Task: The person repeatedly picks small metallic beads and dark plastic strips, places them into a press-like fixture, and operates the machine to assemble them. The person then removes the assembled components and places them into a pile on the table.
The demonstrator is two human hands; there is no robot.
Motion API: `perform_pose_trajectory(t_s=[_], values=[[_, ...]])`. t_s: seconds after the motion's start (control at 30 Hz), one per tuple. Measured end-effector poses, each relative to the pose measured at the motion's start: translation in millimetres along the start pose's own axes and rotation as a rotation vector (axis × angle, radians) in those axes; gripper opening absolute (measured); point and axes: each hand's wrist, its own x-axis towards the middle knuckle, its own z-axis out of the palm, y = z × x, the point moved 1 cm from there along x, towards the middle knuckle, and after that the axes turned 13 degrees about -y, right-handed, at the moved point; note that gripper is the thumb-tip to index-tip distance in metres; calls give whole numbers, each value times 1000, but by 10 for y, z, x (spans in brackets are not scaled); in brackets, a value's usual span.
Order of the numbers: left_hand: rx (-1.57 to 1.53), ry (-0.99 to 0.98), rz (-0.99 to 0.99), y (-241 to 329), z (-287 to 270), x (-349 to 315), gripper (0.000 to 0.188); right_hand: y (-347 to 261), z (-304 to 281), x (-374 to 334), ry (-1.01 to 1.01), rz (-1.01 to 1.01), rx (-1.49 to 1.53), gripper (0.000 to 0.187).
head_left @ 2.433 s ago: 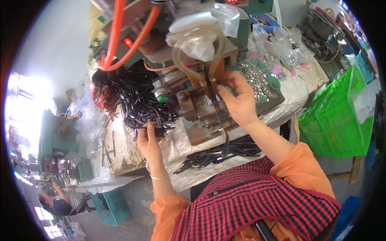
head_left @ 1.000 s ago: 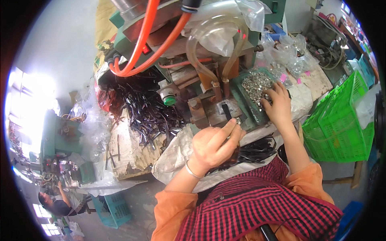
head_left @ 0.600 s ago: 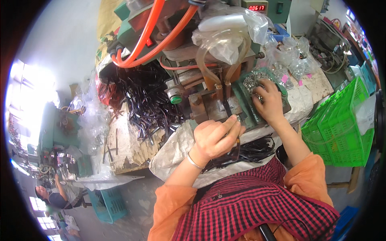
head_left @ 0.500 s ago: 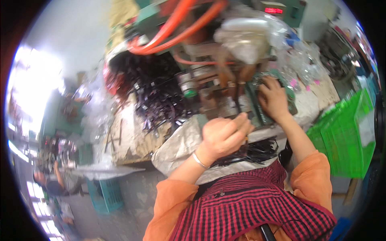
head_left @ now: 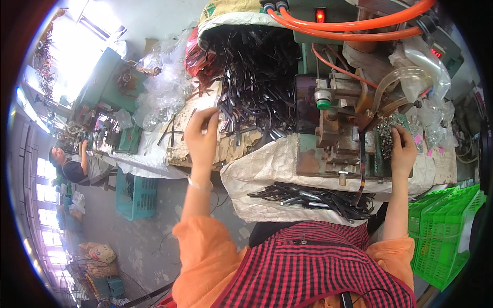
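Note:
My left hand [head_left: 201, 138] hangs in the air at the left of the bench, beside a heap of dark flat strips [head_left: 257, 97]. A gap shows between its thumb and bent fingers, with nothing visible in them. My right hand [head_left: 404, 151] is at a green tray of small metal parts [head_left: 385, 138], its thumb and fingertips drawn together at the tray's near side. Whatever they pinch is too small to make out. Between my hands stands a bench press machine [head_left: 336, 128]. One dark strip [head_left: 362, 164] hangs from its middle down to a pile of black strips [head_left: 318, 200] on a pale cloth before me.
Orange air hoses [head_left: 354, 35] arch over the machine. Clear plastic bags [head_left: 164, 97] lie beyond the bench's left part, and more lie at the right. Green crates [head_left: 441, 236] stand at lower right, a teal basket [head_left: 136, 192] at left. A person [head_left: 77, 167] sits at another machine farther left.
My left hand has moved left, away from the machine's front, and its fingers have parted. My right hand stays by the tray of metal parts. The whole view has turned.

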Motion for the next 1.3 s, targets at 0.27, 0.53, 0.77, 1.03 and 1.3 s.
perform_pose_trajectory(t_s=[0.27,0.53,0.77,1.03,1.3], values=[[891,-575,466,-1545,381,629,20,14,-233,-251,-66,165,147,15],[527,-356,435,-1012,572,288,15,-77,-691,-907,22,256,293,15],[625,-196,361,-631,674,328,17,-1079,-138,-218,-59,-279,194,12],[-559,-159,-120,469,860,-133,15,-1124,447,-296,-7,-101,668,26],[-648,-137,425,1804,1021,102,8,-1421,390,-255,-168,-16,935,43]])
